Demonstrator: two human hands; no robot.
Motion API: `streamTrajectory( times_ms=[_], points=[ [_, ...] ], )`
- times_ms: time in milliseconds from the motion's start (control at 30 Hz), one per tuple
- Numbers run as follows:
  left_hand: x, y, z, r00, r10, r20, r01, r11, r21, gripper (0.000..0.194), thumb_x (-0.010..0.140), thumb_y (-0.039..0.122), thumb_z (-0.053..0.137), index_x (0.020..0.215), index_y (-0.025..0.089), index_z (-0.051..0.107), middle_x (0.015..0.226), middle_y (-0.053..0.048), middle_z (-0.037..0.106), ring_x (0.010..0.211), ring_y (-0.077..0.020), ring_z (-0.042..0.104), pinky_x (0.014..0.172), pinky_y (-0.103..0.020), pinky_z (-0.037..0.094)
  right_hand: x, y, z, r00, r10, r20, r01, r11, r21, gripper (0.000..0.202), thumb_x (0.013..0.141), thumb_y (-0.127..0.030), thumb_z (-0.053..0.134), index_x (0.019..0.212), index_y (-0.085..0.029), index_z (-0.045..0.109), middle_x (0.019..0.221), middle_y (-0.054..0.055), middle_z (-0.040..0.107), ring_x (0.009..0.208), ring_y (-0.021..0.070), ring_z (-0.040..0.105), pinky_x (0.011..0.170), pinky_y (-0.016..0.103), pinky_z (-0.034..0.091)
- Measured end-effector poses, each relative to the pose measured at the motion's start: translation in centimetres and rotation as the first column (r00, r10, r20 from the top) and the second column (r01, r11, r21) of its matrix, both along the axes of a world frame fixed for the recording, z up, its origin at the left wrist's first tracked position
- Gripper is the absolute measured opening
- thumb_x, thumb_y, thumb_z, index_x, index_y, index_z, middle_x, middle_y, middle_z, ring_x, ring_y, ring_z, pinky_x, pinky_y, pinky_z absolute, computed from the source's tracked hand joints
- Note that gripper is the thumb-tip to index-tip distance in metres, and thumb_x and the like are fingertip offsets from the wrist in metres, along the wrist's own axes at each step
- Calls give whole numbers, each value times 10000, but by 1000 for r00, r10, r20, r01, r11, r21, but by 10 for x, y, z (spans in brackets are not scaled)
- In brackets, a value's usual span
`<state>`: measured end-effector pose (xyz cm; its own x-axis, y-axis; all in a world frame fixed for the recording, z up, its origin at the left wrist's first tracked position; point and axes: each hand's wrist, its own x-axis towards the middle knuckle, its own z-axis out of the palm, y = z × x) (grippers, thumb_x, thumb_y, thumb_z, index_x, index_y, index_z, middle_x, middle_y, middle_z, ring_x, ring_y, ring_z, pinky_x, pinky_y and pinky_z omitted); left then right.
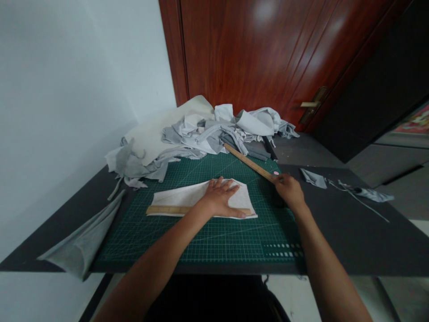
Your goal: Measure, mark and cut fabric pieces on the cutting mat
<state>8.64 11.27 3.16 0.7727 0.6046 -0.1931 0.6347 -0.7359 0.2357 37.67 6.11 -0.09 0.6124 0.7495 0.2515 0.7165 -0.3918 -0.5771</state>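
Note:
My left hand lies flat with fingers spread on a folded piece of white fabric. A wooden ruler runs along the fabric's near edge, partly under this hand. To the right, my right hand is closed at the near end of a second wooden ruler, which slants away toward the fabric scraps. A small pinkish-white tip shows beside its fingers, too small to name. Beneath that hand is a dark patch I cannot make out. The green cutting mat lies under the work.
Grey and white fabric scraps are heaped at the back, beside a cream sheet. One grey piece hangs over the table's front left edge. Small scraps lie on the dark table at right. Behind stands a wooden door.

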Motion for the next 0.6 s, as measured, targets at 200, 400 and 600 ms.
streamTrajectory(
  times_ms=[200, 400, 600],
  points=[
    [1, 2, -5, 1000, -4, 29, 3, 1000, 20, 1155, 690, 920, 596, 1617, 292, 314, 1728, -91, 193, 1574, -463, 76, 1241, -643, 60, -45, -5, 15, 946, 310, 92, -311, 950, 2, 225, 927, -385, 597, 951, -204, 727, 752, 71, 717, 684, 225, 651, 600, 294, 410],
    [-1, 5, -5, 999, -36, 2, 36, 999, -13, 1227, 635, 909, 663, 1630, 307, 270, 1739, -81, 142, 1582, -447, 46, 1247, -639, 48, -88, -15, 19, 614, 788, -36, -789, 611, -64, 188, 902, -398, 701, 930, -222, 758, 905, 34, 772, 787, 205, 685, 704, 289, 462],
    [-7, 14, 0, 998, -57, -36, 54, 996, -68, 1171, 731, 944, 515, 1644, 266, 237, 1742, -78, 95, 1593, -411, -11, 1265, -596, 42, -101, -25, 25, 484, 871, 78, -828, 485, -281, 194, 909, -395, 733, 1020, -246, 788, 999, 53, 791, 923, 227, 714, 791, 291, 468]
  ],
)
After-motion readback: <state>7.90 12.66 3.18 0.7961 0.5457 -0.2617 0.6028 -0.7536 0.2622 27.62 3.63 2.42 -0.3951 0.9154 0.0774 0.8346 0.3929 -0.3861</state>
